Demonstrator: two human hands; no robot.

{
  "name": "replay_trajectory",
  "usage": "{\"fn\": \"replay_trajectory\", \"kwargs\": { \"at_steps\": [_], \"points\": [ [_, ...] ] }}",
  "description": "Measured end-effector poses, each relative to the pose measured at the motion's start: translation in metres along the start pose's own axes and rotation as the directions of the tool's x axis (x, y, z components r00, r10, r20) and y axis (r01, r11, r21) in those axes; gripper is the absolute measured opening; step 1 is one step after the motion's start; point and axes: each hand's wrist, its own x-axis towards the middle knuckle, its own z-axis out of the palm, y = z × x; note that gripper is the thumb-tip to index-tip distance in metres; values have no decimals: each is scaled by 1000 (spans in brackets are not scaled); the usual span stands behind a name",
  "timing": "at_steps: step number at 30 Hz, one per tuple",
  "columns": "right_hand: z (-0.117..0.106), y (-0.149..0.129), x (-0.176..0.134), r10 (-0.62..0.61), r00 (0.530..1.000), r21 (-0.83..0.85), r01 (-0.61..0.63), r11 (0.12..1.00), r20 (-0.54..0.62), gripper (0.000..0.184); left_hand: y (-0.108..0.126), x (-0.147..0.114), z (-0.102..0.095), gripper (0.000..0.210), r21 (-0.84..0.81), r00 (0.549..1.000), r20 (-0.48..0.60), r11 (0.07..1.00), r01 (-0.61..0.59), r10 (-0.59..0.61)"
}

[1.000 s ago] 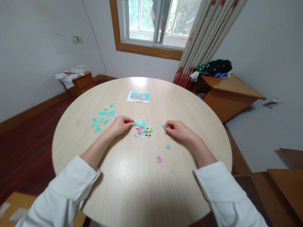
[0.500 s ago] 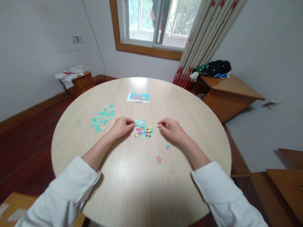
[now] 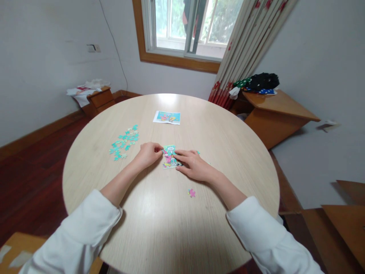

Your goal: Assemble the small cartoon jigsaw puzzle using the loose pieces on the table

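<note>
The partly joined cartoon jigsaw puzzle (image 3: 169, 156) lies flat on the round table, its right part covered by my right hand. My left hand (image 3: 148, 154) is closed in a pinch at the puzzle's upper left edge, with a small bluish puzzle piece at the fingertips, mostly hidden. Palm down, my right hand (image 3: 195, 166) rests with fingers stretched out across the right side of the puzzle. A teal bit (image 3: 199, 152) shows just beyond its knuckles. Closer to me lies a loose pink puzzle piece (image 3: 192, 193).
Several loose teal puzzle pieces (image 3: 124, 142) are spread on the left of the pale table (image 3: 154, 228). A printed reference picture (image 3: 167, 117) lies towards the far edge. Beyond the table, a wooden cabinet (image 3: 279, 114) with cloths on top stands at the right.
My right hand has moved left onto the puzzle, its fingers going from curled to stretched out. It now hides a small loose piece seen earlier. My left hand stays at the puzzle's left edge.
</note>
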Motion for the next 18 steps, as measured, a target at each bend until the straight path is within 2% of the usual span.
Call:
{"fn": "replay_trajectory", "kwargs": {
  "at_steps": [18],
  "points": [
    [-2, -5, 1, 52, 998, -10, -52, 999, 22, 42, 7, -3, 3, 25, 78, 1000, -17, 997, 15, -14]
  ]
}}
